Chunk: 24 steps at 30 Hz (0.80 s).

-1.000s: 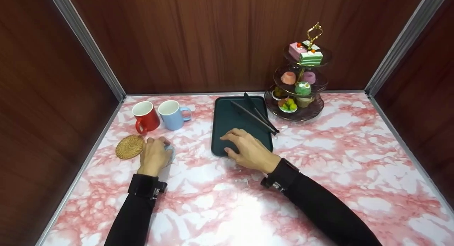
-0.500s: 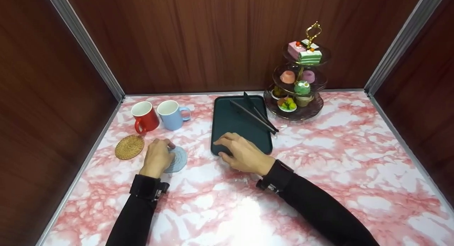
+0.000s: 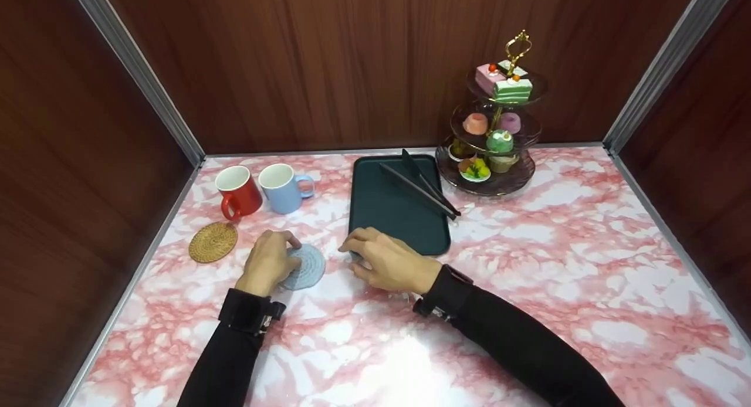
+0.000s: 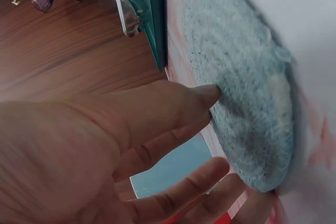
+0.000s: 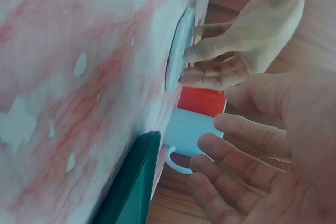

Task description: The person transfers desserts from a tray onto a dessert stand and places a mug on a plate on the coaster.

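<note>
Fingers point(image 3: 286, 238) of the left hand point(image 3: 267, 263) lie straight on a round grey-blue knitted coaster point(image 3: 303, 267), flat on the pink marble tabletop point(image 3: 528, 266) left of the dark green rectangular tray point(image 3: 399, 210). The right hand point(image 3: 387, 264) rests relaxed, fingers loosely apart, at the tray's near-left corner.

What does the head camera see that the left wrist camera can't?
Only the head view shows the cake stand, the tongs on the tray, the straw coaster, the right hand at the tray's near corner, and both mugs whole: red and blue.

Only the left wrist view shows, up close, a fingertip touching the grey coaster and its knitted weave.

Both show the left hand on that grey coaster, the tray and the marble table.
</note>
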Tool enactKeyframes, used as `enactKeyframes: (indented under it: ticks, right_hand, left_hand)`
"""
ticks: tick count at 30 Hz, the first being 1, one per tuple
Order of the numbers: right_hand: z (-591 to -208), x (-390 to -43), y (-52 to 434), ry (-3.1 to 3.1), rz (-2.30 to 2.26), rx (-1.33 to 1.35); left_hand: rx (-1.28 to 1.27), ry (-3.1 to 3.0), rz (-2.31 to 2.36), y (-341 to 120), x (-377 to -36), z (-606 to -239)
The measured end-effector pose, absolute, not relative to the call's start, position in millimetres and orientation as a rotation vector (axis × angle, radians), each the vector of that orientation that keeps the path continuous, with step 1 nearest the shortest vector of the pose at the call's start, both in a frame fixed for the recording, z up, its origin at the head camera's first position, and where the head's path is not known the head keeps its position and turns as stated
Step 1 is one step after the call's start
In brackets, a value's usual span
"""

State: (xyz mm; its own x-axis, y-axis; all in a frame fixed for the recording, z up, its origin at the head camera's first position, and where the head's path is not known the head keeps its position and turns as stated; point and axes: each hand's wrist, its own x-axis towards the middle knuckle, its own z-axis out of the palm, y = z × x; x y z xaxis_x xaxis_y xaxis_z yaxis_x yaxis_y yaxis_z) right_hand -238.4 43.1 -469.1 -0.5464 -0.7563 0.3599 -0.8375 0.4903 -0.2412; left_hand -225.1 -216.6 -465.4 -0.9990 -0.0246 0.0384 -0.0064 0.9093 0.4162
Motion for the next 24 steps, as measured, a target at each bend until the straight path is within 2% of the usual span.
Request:
enactKeyframes:
  ticks: [11,24]
  right_hand:
    - [-477,-229,27,-2.516,0.463,1.525]
    - [-483,-222,23,-2.486,0.369,1.654]
  left_hand:
    - [-0.093,-3.046,-0.695,-203,-222,-464]
    - [-0.107,-3.092,-0.663,-184,-215,-464]
